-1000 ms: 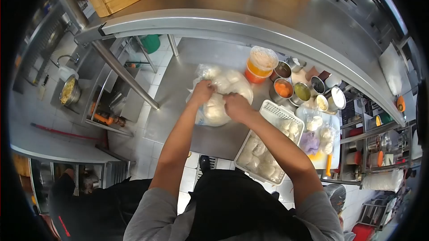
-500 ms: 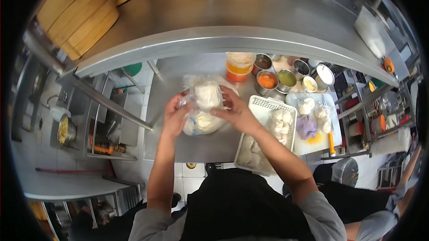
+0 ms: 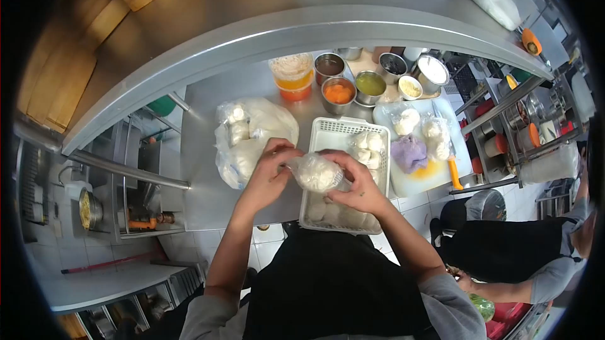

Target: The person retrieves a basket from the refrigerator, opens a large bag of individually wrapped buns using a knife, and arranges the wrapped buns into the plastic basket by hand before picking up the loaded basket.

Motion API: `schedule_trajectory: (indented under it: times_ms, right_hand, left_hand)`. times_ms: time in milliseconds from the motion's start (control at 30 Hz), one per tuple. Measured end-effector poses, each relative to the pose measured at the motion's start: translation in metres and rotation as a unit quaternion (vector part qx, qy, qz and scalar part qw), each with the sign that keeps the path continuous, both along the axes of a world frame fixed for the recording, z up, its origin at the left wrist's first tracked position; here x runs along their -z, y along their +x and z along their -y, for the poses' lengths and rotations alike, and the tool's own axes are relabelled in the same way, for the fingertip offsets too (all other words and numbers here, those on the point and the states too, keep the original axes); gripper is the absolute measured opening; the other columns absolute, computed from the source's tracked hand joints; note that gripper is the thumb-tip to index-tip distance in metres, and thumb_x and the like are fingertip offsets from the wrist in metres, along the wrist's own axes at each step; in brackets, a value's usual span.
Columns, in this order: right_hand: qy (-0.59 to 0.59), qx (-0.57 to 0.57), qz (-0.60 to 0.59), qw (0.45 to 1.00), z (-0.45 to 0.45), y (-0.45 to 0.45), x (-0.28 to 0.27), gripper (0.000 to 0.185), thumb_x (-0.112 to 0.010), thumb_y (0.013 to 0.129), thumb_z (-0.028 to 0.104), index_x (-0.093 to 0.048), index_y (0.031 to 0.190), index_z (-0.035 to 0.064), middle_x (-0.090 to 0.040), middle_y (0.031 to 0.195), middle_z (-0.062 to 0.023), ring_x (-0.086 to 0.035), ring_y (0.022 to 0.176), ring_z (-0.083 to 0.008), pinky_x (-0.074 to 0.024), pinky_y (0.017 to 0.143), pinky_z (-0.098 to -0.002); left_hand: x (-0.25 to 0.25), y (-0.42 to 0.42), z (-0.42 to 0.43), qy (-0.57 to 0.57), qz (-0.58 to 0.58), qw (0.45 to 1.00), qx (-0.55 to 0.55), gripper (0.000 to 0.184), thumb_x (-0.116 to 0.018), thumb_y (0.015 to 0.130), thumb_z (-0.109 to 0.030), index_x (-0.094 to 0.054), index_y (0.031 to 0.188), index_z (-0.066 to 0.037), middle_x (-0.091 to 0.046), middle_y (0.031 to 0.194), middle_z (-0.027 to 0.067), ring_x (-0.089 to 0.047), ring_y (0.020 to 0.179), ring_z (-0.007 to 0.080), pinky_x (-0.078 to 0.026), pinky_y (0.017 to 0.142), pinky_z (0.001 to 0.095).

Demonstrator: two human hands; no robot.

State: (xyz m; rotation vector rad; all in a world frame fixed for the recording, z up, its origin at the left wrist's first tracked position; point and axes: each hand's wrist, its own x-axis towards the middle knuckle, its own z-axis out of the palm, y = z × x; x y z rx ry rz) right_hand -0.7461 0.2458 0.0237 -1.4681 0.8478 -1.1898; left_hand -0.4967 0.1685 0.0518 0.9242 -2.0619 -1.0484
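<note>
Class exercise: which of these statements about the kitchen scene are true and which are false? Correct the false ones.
1. The left hand and right hand hold a small clear plastic bag. True.
2. The white rectangular plastic basket stands left of the large translucent plastic bag. False: the basket is to the right of the large bag.
3. A soft purple lump lies on the white cutting board. True.
4. The tool with the orange handle lies in the basket. False: its orange handle is at the cutting board's edge.
</note>
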Motion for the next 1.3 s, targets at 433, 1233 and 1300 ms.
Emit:
schedule_trajectory:
  times_ms: [433, 1233, 1300]
  right_hand:
    - [0.183, -0.042, 0.016, 0.982, 0.015, -0.067, 0.053, 0.060, -0.092, 0.080, 0.007, -0.063, 0.133, 0.0033, -0.067, 0.128, -0.0066, -0.063, 0.123, -0.0127, -0.0534, 0.101, -0.0326]
    - [-0.100, 0.116, -0.484, 0.861, 0.109, -0.011, 0.076, 0.053, -0.065, 0.102, 0.039, -0.061, 0.139, 0.0014, -0.061, 0.132, -0.0247, -0.055, 0.127, -0.0433, -0.0445, 0.109, -0.0509]
    - [-0.100, 0.110, -0.413, 0.899, 0.106, -0.002, 0.048, 0.050, -0.069, 0.101, 0.034, -0.061, 0.137, 0.0007, -0.061, 0.133, -0.0235, -0.056, 0.127, -0.0427, -0.0458, 0.108, -0.0509]
  left_hand:
    - [0.070, -0.067, 0.015, 0.053, -0.030, 0.997, -0.055, 0.030, -0.067, 0.091, 0.006, -0.070, 0.120, -0.004, -0.070, 0.108, 0.0090, -0.070, 0.096, 0.0181, -0.056, 0.077, 0.0311]
    - [0.108, 0.045, 0.124, 0.045, 0.203, 0.955, -0.212, 0.079, -0.082, 0.083, -0.035, -0.054, 0.147, 0.003, -0.066, 0.136, 0.0269, -0.068, 0.119, 0.0413, -0.054, 0.103, 0.0448]
    - [0.104, 0.031, 0.123, 0.031, 0.278, 0.938, -0.203, 0.090, -0.085, 0.078, -0.037, -0.049, 0.150, 0.004, -0.064, 0.139, 0.0282, -0.065, 0.124, 0.0424, -0.052, 0.107, 0.0458]
